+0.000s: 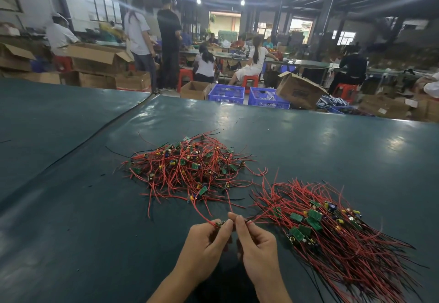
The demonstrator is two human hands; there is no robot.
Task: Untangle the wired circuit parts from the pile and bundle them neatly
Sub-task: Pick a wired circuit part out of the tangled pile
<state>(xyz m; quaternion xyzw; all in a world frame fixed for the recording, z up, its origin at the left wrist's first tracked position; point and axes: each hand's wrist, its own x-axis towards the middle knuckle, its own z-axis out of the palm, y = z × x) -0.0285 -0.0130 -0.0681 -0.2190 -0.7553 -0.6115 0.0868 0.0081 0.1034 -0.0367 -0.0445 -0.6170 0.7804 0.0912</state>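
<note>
Both hands meet low over the table [308,141], fingertips almost touching. The left hand [206,243] pinches a small circuit part [219,224] between thumb and forefinger. Its red wire [198,209] climbs away from those fingertips into the tangled pile [187,167], which lies beyond the fingers and slightly to their left. The right hand [259,248] pinches wire ends, red with a thin black strand. These run off to the right of its fingers toward the sorted heap [332,231]; whether they belong to the pinched part or to the heap is not clear.

The part is probably held close in, short of the tangle, so that its wire can be drawn taut and slipped free without dragging the neighbours along. The sorted heap sits just right of the right fingers, an easy place to lay each freed piece. Its wires lie mostly one way and its small boards cluster together, which should suit bundling later. Much of the tangle remains, so the job looks partly done.

Far beyond the fingertips, past the table's edge, stand two blue crates [226,93] holding pale flat items that are too blurred to name. Left of them is an open cardboard box [194,90] whose contents are hidden, and to their right is a tipped box [299,90].
</note>
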